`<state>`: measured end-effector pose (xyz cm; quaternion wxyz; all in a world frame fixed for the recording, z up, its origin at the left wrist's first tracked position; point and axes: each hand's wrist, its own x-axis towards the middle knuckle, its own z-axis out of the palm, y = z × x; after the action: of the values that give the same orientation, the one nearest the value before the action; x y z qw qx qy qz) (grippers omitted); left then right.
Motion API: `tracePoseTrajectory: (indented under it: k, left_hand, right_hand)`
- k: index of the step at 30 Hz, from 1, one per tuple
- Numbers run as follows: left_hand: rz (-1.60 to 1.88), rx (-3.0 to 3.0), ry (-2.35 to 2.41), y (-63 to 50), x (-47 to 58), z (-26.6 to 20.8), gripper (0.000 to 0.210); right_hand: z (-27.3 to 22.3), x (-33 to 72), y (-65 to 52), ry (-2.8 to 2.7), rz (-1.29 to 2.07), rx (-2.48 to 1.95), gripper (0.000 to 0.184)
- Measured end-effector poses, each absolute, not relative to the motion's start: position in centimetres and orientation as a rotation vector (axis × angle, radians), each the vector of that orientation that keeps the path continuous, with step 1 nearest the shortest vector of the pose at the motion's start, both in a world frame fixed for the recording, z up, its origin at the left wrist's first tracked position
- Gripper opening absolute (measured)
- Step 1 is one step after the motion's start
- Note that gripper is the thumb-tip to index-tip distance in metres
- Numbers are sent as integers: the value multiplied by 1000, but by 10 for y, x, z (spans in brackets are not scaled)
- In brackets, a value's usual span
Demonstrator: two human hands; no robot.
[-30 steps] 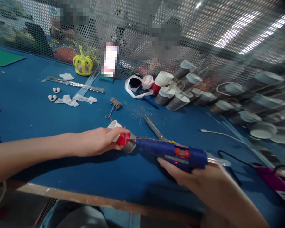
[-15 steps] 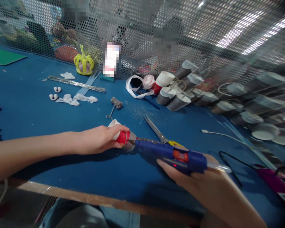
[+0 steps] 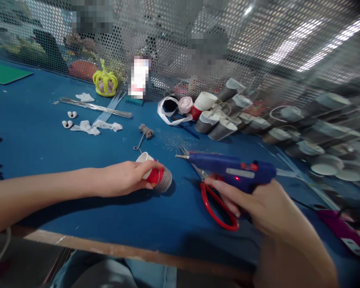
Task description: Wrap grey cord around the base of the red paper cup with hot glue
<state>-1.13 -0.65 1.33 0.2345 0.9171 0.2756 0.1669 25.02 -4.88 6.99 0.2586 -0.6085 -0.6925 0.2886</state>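
My left hand (image 3: 129, 178) is closed around a red and white paper cup (image 3: 156, 176), which lies tilted with its base end to the right. Grey cord is wound round that base end. In my right hand (image 3: 252, 202) is a blue hot glue gun (image 3: 225, 166) with a red light on its side. Its metal nozzle points left, above and apart from the cup. Under the glue gun lie scissors (image 3: 211, 204) with a red handle, partly hidden. A small bundle of grey cord (image 3: 146, 131) rests beyond the cup, its loose end running toward the cup.
Grey-wrapped cups (image 3: 223, 129) stand and lie at the back right, beside white ribbon (image 3: 165, 116). A yellow crown-shaped piece (image 3: 105, 83), a propped phone (image 3: 139, 76), wire sticks (image 3: 96, 107) and lace scraps (image 3: 88, 127) are at the back. A purple power strip (image 3: 342, 232) lies at right.
My right hand has lifted the glue gun up and away to the right from the cup's wrapped end. The red scissor handle now shows. My left hand and the cup stay nearly in place.
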Motion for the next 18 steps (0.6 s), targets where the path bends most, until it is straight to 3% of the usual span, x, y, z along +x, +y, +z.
tracePoseTrajectory:
  k: [3, 8, 14, 18]
  left_hand:
    - [440, 2538, 771, -7, -11, 12, 43]
    - [451, 2606, 720, -8, -10, 10, 47]
    - [479, 2678, 690, -9, -10, 4, 49]
    - [543, 2688, 635, -10, -11, -1, 47]
  right_hand:
    - [70, 256, -33, -1529, 910, -1676, 33]
    - [55, 287, 8, -1282, 766, -1797, 25]
    - [26, 304, 35, -1350, 756, -2144, 31]
    - [24, 300, 39, -1564, 448, -2295, 34]
